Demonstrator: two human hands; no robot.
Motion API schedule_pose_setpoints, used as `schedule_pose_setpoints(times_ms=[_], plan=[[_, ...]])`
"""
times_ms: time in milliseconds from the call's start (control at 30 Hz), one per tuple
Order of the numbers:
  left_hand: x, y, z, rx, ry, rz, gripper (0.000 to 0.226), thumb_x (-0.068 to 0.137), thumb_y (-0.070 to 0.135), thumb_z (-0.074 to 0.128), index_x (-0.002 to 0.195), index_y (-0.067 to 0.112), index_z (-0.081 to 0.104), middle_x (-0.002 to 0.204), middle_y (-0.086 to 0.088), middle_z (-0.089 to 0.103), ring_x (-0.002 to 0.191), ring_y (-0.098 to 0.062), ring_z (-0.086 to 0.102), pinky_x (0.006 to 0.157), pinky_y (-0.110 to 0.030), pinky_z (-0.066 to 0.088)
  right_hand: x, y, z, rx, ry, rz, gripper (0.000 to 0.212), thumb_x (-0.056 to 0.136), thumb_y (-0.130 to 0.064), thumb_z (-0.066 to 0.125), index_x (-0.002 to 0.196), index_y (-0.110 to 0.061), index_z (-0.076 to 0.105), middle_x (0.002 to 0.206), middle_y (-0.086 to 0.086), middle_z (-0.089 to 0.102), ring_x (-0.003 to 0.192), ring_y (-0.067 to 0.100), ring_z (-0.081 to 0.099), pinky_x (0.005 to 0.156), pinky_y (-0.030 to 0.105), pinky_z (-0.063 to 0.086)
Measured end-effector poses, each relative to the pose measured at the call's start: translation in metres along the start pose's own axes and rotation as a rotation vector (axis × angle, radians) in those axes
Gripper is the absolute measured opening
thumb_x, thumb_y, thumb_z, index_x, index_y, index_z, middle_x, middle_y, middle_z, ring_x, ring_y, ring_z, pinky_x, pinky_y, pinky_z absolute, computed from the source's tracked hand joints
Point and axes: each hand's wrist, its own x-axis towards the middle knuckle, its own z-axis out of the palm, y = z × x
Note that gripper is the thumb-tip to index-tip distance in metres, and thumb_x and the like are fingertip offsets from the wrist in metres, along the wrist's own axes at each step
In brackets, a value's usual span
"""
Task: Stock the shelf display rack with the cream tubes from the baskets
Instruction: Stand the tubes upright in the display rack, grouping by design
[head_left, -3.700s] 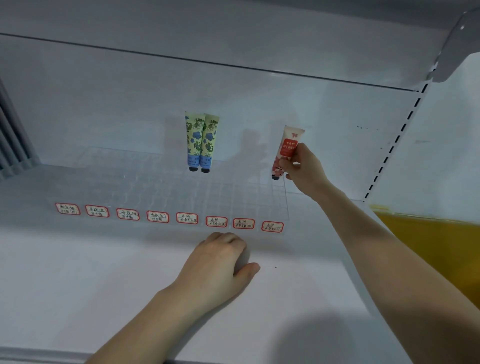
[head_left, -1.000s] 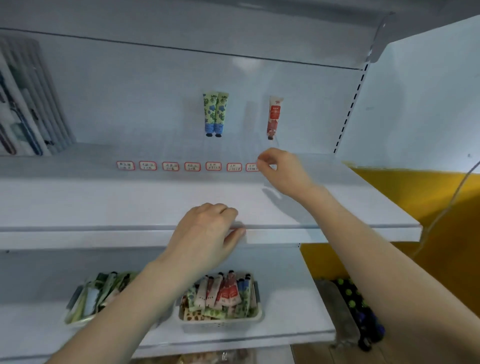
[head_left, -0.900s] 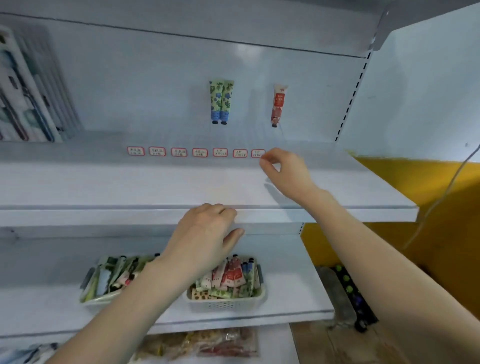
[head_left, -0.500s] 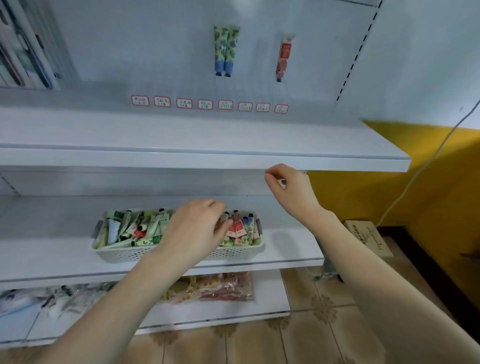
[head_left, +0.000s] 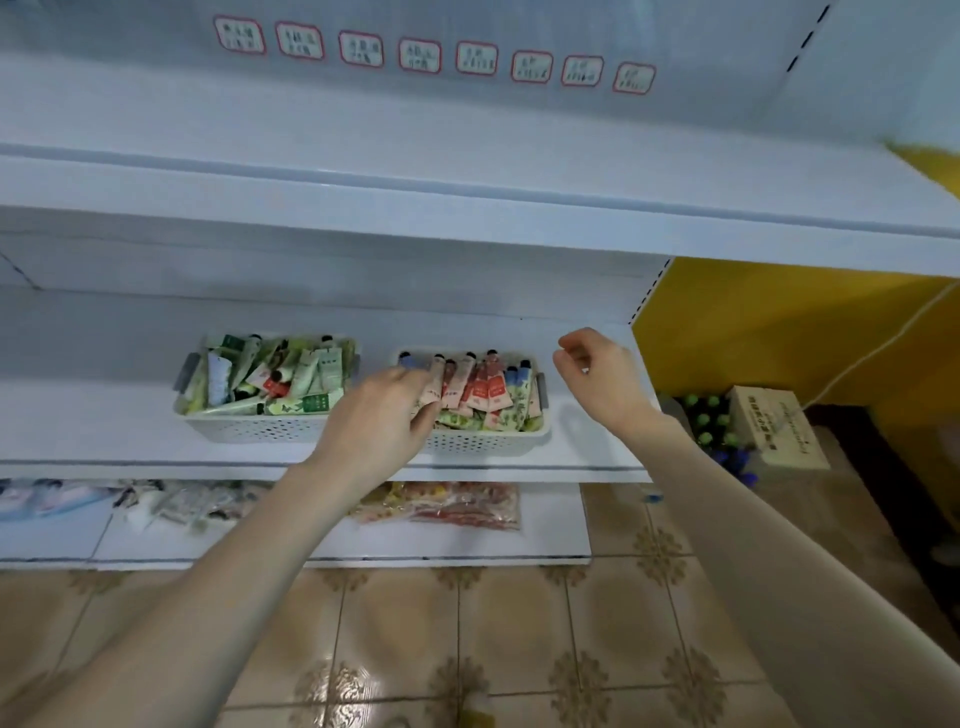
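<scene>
Two white perforated baskets stand on the middle shelf. The left basket (head_left: 249, 428) is heaped with green and white cream tubes (head_left: 291, 374). In the right basket (head_left: 488, 441) lie red, pink and floral cream tubes (head_left: 483, 387). My left hand (head_left: 384, 415) reaches into the left end of the right basket, its fingers among the pink tubes; whether it grips one is hidden. To the right of that basket my right hand (head_left: 597, 379) hovers with loosely curled fingers and holds nothing. The clear display rack with red-bordered labels (head_left: 431, 54) sits on the upper shelf.
The upper shelf's front edge (head_left: 467, 208) juts out above the baskets. Packets in clear bags (head_left: 441, 504) lie on the bottom shelf. Right of the shelving are a wooden crate (head_left: 779, 431), bottles (head_left: 706, 426), a yellow wall and a tiled floor.
My view has dropped from the upper shelf to the baskets. Both hands came down off the upper shelf; the left one has gone into the right basket.
</scene>
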Motion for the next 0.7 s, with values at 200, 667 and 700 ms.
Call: schedule_pose_setpoints(times_ms=[200,667,700], plan=[[0.017,-0.022,0.059,0.018,-0.097,-0.104,0.035,0.094,0.024,0.052,0.124,0.007,0.057,0.104,-0.014,0.066,0.092,-0.032,0.062,0.080,-0.039,0.049,0.023,0.035,0.048,0.006,-0.127,0.111,0.028,0.094,-0.018,0.052,0.116,0.000,0.057,0.105,0.016,0.065,0.100,0.028,0.059,0.080,0.021,0.040],[0.100,-0.036,0.175,0.133,-0.252,-0.255,0.044,0.096,0.027,0.048,0.130,0.001,0.043,0.124,-0.023,0.052,0.113,-0.037,0.051,0.088,-0.040,0.043,0.066,0.101,0.125,-0.060,-0.208,0.210,0.014,0.093,-0.017,0.050,0.090,-0.004,0.049,0.070,0.001,0.043,0.076,0.022,0.043,0.052,0.026,0.026],[0.107,-0.040,0.184,0.143,-0.263,-0.255,0.044,0.096,0.029,0.047,0.131,0.003,0.043,0.123,-0.021,0.053,0.113,-0.035,0.050,0.088,-0.039,0.042,0.071,0.103,0.129,-0.067,-0.208,0.214,0.014,0.093,-0.017,0.050,0.087,-0.006,0.045,0.067,0.000,0.040,0.075,0.022,0.042,0.049,0.027,0.023]])
